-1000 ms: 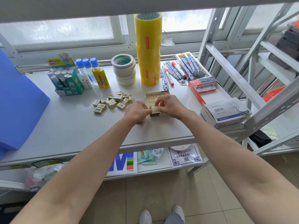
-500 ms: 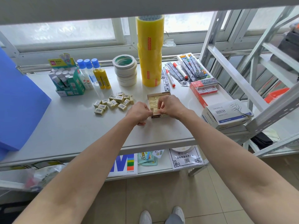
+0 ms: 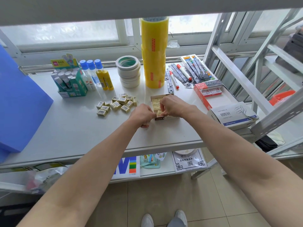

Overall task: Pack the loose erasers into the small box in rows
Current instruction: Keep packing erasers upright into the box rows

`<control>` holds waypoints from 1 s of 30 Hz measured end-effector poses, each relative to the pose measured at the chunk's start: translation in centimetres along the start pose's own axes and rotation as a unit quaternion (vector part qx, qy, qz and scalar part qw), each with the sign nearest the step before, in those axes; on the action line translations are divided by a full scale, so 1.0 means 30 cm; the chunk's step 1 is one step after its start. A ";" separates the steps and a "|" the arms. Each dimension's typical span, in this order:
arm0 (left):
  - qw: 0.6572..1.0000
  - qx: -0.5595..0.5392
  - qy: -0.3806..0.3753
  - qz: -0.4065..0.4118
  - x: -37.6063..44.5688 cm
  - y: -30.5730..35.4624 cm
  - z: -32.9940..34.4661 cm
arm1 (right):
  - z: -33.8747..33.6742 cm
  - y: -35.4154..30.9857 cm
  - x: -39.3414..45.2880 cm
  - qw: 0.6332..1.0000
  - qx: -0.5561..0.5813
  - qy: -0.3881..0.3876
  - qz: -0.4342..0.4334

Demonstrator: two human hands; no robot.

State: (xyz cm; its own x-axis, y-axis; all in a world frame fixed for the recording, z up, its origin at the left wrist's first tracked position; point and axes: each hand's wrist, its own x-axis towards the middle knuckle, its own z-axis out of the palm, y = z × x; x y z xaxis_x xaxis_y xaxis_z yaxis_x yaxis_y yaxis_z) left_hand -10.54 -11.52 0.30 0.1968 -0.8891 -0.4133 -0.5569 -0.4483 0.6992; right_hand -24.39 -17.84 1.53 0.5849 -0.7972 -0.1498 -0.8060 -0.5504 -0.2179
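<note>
1. The small box (image 3: 161,106) is sitting open on the surface (image 3: 73,128), its far rows already showing erasers lying side by side.
2. The right hand (image 3: 173,106) is pinching one eraser (image 3: 159,112) at the near end; the left hand (image 3: 142,115) is curling against the box's near corner.
3. A loose pile of erasers (image 3: 117,104) is waiting just left, so by my reckoning packing is only partway.
</note>
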 end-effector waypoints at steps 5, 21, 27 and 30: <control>1.000 -0.003 0.005 0.000 0.002 -0.002 0.002 | -0.008 0.018 -0.003 1.000 0.015 0.007 0.006; 1.000 -0.005 0.006 0.002 -0.012 -0.004 0.000 | 0.066 0.001 -0.028 0.986 0.140 0.077 0.047; 0.983 -0.178 -0.022 -0.034 -0.031 -0.031 -0.041 | 0.057 0.002 -0.038 0.979 0.151 0.127 0.050; 0.912 -0.396 -0.091 -0.054 -0.048 -0.081 -0.071 | 0.049 -0.017 -0.043 0.954 0.229 0.185 0.058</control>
State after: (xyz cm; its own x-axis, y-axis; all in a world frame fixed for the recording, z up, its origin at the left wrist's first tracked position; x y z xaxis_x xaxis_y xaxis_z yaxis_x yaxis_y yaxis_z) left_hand -7.76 -9.35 0.45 0.0390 -0.8379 -0.5445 0.2291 -0.5229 0.8210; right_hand -24.60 -16.15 0.41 0.3538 -0.9258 0.1333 -0.6900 -0.3546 -0.6310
